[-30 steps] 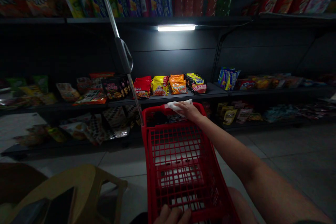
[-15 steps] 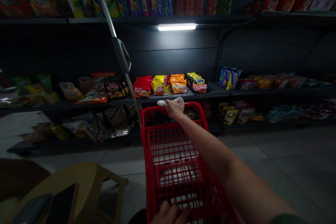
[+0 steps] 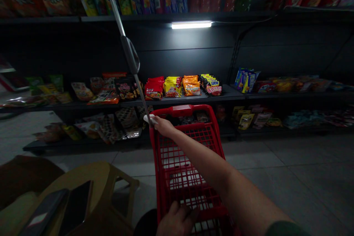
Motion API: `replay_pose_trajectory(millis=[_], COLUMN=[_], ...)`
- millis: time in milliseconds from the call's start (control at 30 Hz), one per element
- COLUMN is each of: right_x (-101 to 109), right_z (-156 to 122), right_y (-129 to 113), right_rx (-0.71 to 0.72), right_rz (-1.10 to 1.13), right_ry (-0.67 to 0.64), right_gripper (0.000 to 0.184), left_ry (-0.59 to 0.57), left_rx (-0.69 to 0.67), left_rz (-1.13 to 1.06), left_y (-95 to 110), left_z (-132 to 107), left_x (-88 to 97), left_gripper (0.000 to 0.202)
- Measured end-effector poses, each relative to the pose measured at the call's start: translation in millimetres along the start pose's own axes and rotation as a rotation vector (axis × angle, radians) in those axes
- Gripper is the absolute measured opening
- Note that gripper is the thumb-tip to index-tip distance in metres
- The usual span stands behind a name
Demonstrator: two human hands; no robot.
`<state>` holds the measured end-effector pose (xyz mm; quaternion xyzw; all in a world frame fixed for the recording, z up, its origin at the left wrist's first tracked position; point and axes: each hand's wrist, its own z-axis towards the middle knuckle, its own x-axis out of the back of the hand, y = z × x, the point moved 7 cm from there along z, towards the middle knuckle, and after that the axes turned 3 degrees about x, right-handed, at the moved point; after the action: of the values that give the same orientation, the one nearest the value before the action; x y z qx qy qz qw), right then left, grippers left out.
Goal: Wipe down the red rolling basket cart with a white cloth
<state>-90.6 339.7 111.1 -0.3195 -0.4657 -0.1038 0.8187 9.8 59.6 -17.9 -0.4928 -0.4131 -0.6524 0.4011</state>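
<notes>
A red plastic shopping basket (image 3: 190, 147) with a grid wall stands in front of me on the tiled floor. My right hand (image 3: 163, 126) reaches across it and presses a white cloth (image 3: 149, 119) on the far left corner of its rim, fingers closed on the cloth. My left hand (image 3: 177, 222) grips the near rim at the bottom of the view. A metal pull handle (image 3: 129, 53) rises slanted from the basket's far left corner.
Dark shelves hold snack and noodle packets (image 3: 182, 86) under a lit strip lamp (image 3: 191, 25). A tan plastic stool (image 3: 105, 184) with a dark phone (image 3: 76, 208) on it stands at my lower left. Grey floor tiles lie to the right.
My right hand slid the white cloth along the far rim from the right side to the left corner. The view shifted slightly left.
</notes>
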Motion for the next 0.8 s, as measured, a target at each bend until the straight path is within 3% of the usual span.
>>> replay_pose_trajectory(millis=[167, 300, 400, 500, 600, 700, 800], right_x=[14.0, 32.3, 67.7, 122.8, 164.9, 176.5, 170.3], right_z=[-17.2, -37.4, -51.7, -60.3, -73.8, -97.6, -125.3], right_y=[10.4, -8.8, -12.7, 23.3, 91.3, 149.6, 170.8], right_rx=[-0.022, 0.219, 0.337, 0.238, 0.063, -0.013, -0.044], right_rz=[0.064, 0.046, -0.102, -0.386, -0.575, -0.618, -0.636], right_ry=[-0.011, -0.078, -0.02, 0.156, 0.151, 0.022, -0.036], right_gripper=[0.041, 0.034, 0.024, 0.026, 0.034, 0.042, 0.04], left_ry=[-0.092, -0.193, -0.265, -0.312, -0.339, -0.368, -0.369], left_rx=[0.013, 0.063, 0.091, 0.099, 0.129, 0.135, 0.141], left_rz=[-0.027, -0.088, -0.115, -0.122, -0.102, -0.099, -0.114], left_y=[4.6, 4.5, 5.0, 7.0, 7.2, 8.6, 10.5], left_z=[1.8, 6.6, 9.5, 10.7, 10.8, 10.1, 8.5], left_x=[2.5, 5.2, 7.6, 10.3, 11.7, 12.0, 14.3], left_gripper=[0.049, 0.048, 0.048, 0.049, 0.052, 0.055, 0.056])
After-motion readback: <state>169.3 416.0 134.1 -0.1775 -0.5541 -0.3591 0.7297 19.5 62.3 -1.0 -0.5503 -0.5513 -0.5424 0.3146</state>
